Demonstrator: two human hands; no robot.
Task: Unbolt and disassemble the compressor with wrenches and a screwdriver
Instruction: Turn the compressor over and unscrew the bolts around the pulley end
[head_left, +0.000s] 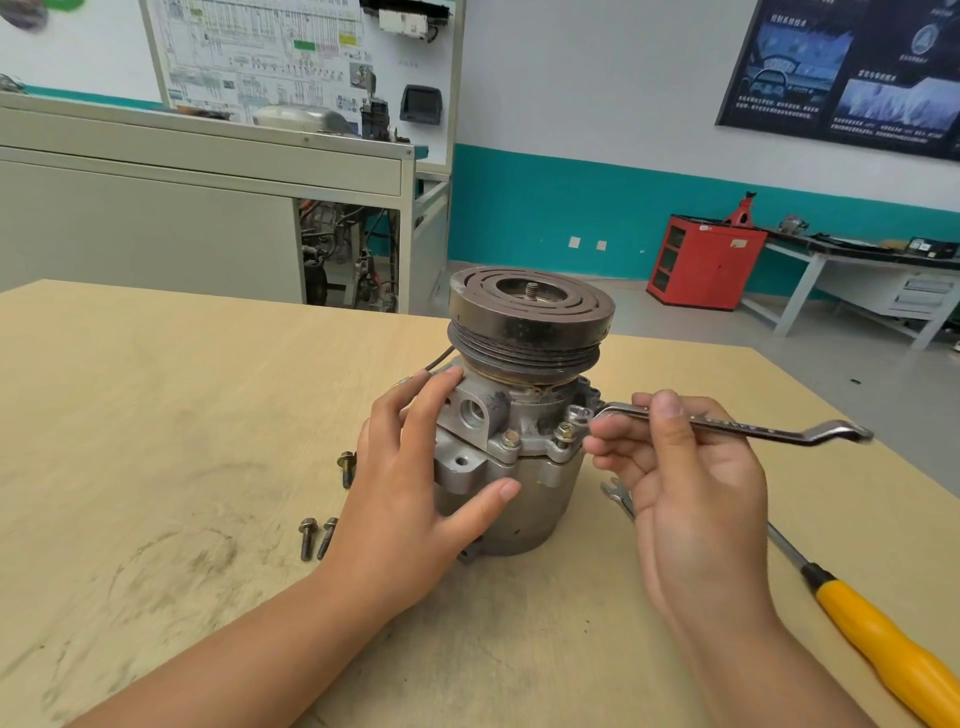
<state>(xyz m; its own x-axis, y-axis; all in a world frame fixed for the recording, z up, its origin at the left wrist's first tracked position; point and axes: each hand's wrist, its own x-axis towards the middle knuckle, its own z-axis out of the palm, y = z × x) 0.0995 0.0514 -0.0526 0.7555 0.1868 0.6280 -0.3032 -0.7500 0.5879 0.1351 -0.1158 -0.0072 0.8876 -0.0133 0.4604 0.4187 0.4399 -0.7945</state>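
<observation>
The compressor (514, 431) stands pulley-up at frame centre on the wooden table (156, 415). The left hand (415, 467) clasps its body. The right hand (675, 467) pinches an offset ring wrench (727, 426), ring end at the flange. Loose bolts (307, 538) lie left of it, and a yellow-handled screwdriver (883, 639) lies at lower right.

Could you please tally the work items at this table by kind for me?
Compressor: 1
Loose bolts: 3
Wrenches: 2, one in the right hand
Screwdriver: 1
Total: 7
</observation>
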